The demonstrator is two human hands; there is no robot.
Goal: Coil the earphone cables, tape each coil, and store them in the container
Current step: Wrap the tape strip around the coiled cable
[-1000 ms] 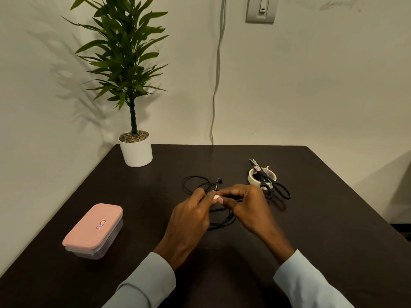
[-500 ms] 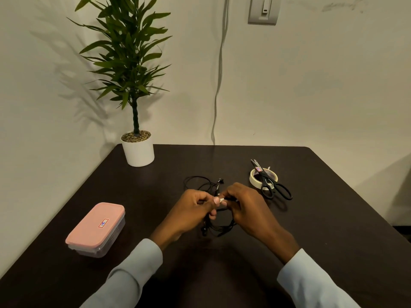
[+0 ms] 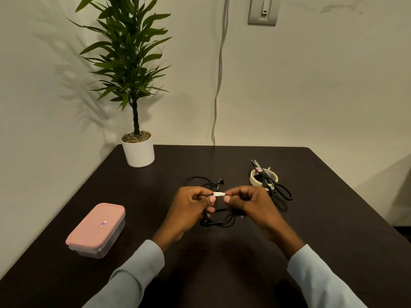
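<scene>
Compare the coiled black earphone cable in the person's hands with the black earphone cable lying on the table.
The coiled black earphone cable is lifted, gathered and bound with white tape; the black earphone cable lying on the table is loose, untaped and untouched. Left hand and right hand pinch the coil. Both cables are thin and black.

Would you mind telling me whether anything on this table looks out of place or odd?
One small oddity: the scissors lie propped across the tape roll instead of flat on the table. A second earphone cable lies loose behind the hands. Nothing looks spilled or damaged.
</scene>
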